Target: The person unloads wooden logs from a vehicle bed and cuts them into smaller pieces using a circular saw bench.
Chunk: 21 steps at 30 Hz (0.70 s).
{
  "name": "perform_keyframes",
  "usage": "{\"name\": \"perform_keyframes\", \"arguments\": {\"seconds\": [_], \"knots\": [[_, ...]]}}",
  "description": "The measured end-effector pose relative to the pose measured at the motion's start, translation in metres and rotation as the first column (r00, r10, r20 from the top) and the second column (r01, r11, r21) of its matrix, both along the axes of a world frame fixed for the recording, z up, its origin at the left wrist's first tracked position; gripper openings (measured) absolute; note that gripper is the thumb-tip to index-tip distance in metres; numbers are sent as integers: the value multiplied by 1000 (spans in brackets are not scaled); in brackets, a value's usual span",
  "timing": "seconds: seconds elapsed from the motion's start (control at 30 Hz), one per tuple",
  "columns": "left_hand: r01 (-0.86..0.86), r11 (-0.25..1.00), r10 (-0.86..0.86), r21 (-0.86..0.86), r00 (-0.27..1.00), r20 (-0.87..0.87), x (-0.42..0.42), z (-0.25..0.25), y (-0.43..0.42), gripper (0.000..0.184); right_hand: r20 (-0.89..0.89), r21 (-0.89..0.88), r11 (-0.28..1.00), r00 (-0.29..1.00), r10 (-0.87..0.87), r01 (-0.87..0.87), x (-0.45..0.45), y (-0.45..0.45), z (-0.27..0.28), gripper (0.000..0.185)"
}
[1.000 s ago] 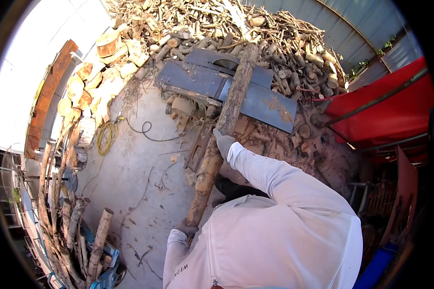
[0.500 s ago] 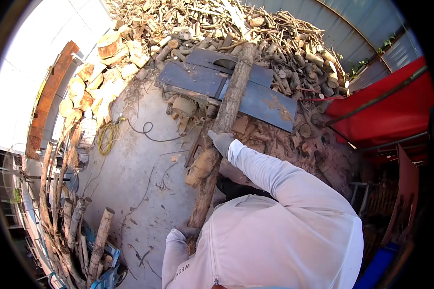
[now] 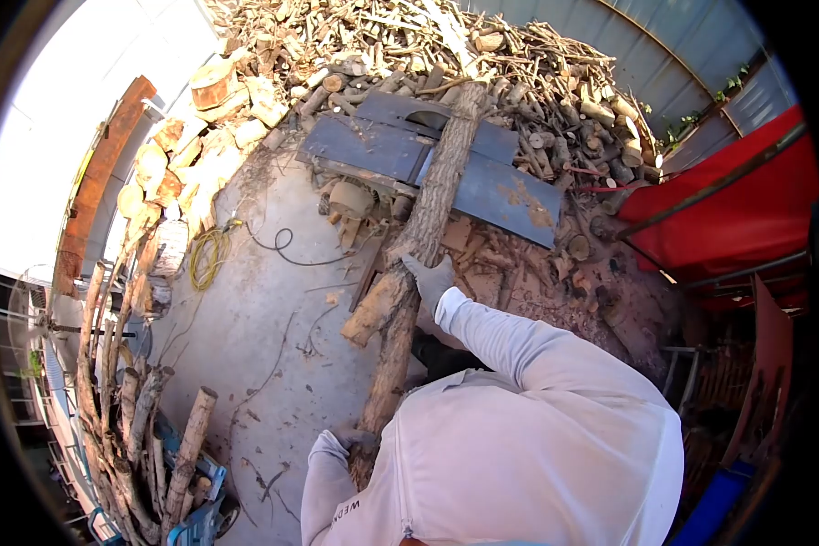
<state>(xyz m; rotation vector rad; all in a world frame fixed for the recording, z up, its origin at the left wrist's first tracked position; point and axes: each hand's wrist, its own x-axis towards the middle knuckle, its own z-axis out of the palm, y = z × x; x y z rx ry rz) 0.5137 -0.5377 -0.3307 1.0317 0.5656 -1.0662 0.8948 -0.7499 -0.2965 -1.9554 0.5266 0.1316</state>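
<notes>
A long, rough-barked log (image 3: 439, 196) lies slantwise across a blue-grey metal saw table (image 3: 491, 193), its near end reaching back to my body. From its left side juts a short cut branch stub (image 3: 373, 309). My right hand (image 3: 430, 278), in a grey glove, grips the log from the right, just by the fork. Low by my left side, my gloved left hand (image 3: 350, 439) holds the near end of the log; its fingers are partly hidden. A dark curved blade (image 3: 425, 118) shows at the table's slot, left of the log.
A motor (image 3: 350, 200) sits under the table's near edge. Firewood (image 3: 337, 36) is heaped behind. Poles (image 3: 187, 455) stand in a blue cart (image 3: 200, 510) at left. A yellow cable (image 3: 209, 259) and a dark cord lie on the concrete floor (image 3: 255, 346). A red sheet (image 3: 719, 191) hangs at right.
The log has turned about its length, so the branch stub now points further out to the left and down. My right hand has shifted slightly right, and my left hand shows more on the near end.
</notes>
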Motion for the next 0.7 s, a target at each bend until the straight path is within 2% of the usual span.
{"name": "perform_keyframes", "arguments": {"seconds": [0.03, 0.07, 0.1, 0.13, 0.17, 0.2, 0.23, 0.27, 0.33, 0.37, 0.43, 0.47, 0.53, 0.57, 0.6, 0.63, 0.67, 0.7], "knots": [[44, 999, -45, -12, 999, -14, -2, 2, 1, 67, -23, -105, 988, 993, -119, 116, -2, 4, -8, 78], [38, 999, -38, -9, 999, -17, -2, 7, 1, 67, -27, -102, 989, 993, -113, 110, -1, 2, -17, 78], [6, 999, -9, -39, 997, -81, -3, 12, -1, 68, -163, 357, 931, 986, -19, 77, 2, -5, -25, 80], [-28, 997, 18, -68, 989, -145, -3, 19, -3, 69, -244, 737, 668, 962, 125, 101, 2, -8, -29, 81], [-36, 997, 26, -66, 989, -149, -3, 26, -5, 69, -276, 907, 379, 940, 199, 186, 2, -7, -33, 67], [-17, 1000, 18, 7, 992, -123, 1, 35, -9, 73, -277, 907, 380, 938, 207, 183, 5, -10, -36, 67], [0, 997, 8, 80, 995, -98, 4, 42, -15, 77, -280, 910, 377, 928, 247, 174, 8, -14, -40, 58], [-9, 997, 17, 79, 995, -100, 5, 49, -23, 77, -285, 912, 375, 915, 287, 167, 9, -17, -44, 48], [70, 913, -198, 402, 938, 286, 8, 56, -40, 89, -292, 903, 396, 913, 286, 164, 12, -15, -63, 46], [66, 913, -192, 403, 941, 280, 5, 58, -47, 89, -291, 819, 561, 929, 230, 118, 13, -14, -77, 45], [-7, 860, -195, 511, 920, 341, 1, 56, -54, 99, -275, 711, 698, 946, 173, 79, 12, -13, -69, 44], [-3, 859, -197, 511, 921, 337, -6, 47, -61, 99, -325, 699, 710, 924, 201, 92, 9, -21, -59, 45], [-279, 820, 77, 499, 919, 387, -17, 32, -80, 91, -370, 685, 723, 899, 235, 93, 0, -30, -31, 46], [-286, 818, 82, 499, 917, 390, -18, 35, -85, 91, -307, 875, 459, 912, 273, 158, -8, -33, -23, 48], [-306, 751, 62, 585, 915, 399, -8, 67, -92, 90, -239, 968, 143, 927, 289, 205, -17, -37, -13, 49], [-324, 674, 39, 664, 913, 406, -1, 84, -94, 88, -256, 965, 38, 901, 349, 259, -26, -44, 9, 51], [-326, 673, 41, 664, 913, 407, -6, 70, -92, 88, -255, 965, 38, 901, 352, 259, -26, -49, 6, 51], [-205, 552, -132, 808, 936, 327, -6, 61, -90, 91, -243, 968, 32, 907, 344, 248, -26, -54, 1, 50]]}}
